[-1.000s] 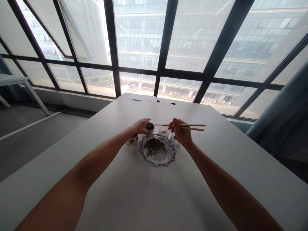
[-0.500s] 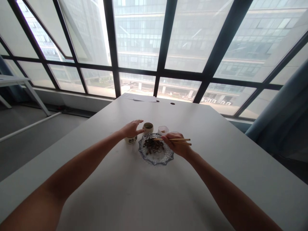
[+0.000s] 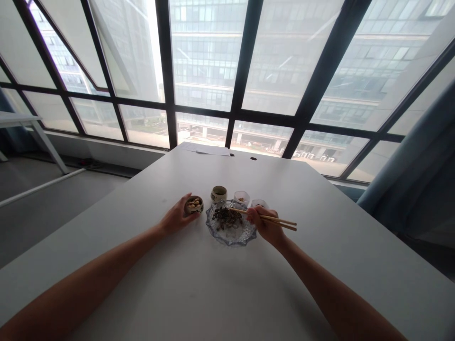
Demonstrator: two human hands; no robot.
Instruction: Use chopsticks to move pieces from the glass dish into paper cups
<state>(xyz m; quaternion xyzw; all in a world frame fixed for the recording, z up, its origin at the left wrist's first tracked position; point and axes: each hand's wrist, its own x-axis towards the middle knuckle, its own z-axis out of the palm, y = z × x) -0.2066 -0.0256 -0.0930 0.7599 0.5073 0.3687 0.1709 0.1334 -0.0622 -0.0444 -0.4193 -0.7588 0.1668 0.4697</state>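
Note:
My left hand (image 3: 179, 215) curves around the side of a small cream cup (image 3: 195, 210) with dark lettering; peanuts (image 3: 194, 202) show inside it. Chopsticks (image 3: 280, 222) are held in my right hand (image 3: 266, 225), their tips over the glass plate. That clear plate with a wavy rim (image 3: 229, 243) carries a heap of dark striped seeds (image 3: 227, 217), which look like sunflower seeds. Behind it stands a second cream cup (image 3: 219, 194), its contents hard to make out. Two small clear dishes (image 3: 241, 197) with bits in them sit behind and to the right, one partly hidden by my right hand.
The white table (image 3: 213, 293) stretches toward tall windows. Sheets of paper (image 3: 209, 150) and a round hole (image 3: 253, 158) lie at its far end. Another white table (image 3: 17, 118) stands at the left, and a blue curtain (image 3: 401, 175) hangs at the right.
My left hand has moved back and left from beside the rear cup to the peanut cup and closed around it. The right hand with the chopsticks has shifted slightly right and nearer.

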